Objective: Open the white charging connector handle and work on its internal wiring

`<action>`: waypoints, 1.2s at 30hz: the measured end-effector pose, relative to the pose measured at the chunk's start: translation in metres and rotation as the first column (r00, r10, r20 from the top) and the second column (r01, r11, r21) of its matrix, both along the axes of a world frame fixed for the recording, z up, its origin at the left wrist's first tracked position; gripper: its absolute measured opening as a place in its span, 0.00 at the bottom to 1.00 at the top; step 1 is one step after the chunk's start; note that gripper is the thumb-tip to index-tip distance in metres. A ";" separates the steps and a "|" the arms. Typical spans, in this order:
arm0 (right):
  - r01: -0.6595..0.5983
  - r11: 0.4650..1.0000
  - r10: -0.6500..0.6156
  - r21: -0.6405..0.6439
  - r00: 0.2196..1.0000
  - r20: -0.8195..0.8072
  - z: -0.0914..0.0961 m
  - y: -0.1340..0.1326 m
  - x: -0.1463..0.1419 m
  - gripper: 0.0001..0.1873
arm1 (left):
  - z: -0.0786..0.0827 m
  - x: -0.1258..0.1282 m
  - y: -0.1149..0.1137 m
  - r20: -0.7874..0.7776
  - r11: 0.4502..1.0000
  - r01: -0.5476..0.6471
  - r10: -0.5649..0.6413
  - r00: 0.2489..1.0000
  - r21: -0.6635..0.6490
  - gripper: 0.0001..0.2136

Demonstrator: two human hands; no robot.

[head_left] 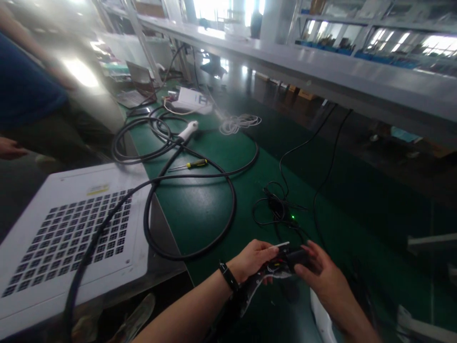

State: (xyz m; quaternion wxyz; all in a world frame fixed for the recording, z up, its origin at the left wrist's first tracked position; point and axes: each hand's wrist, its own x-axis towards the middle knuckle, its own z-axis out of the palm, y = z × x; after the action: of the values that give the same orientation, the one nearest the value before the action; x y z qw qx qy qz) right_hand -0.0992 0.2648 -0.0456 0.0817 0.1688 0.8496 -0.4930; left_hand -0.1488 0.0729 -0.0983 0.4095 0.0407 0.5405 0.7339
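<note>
Left hand and right hand facing, fingers curled, both pinching small black device

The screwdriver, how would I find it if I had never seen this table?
Start at the long green table, where a thick black cable makes a big loop. The screwdriver lies flat just inside the far edge of that loop, near a white handle. It is the only small thing there with a yellow and black grip and a thin metal shaft.
</note>
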 end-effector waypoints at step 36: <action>-0.195 0.912 0.152 0.360 0.978 0.144 -0.011 0.013 0.009 0.21 | 0.002 0.015 0.024 -0.248 0.962 0.149 -0.205 0.947 -0.227 0.23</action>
State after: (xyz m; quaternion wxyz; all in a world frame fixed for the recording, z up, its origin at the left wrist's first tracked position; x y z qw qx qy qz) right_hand -0.0903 0.2782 -0.0570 0.1397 0.1326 0.9333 -0.3032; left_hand -0.1342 0.0969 -0.0964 0.3988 0.1463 0.6581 0.6217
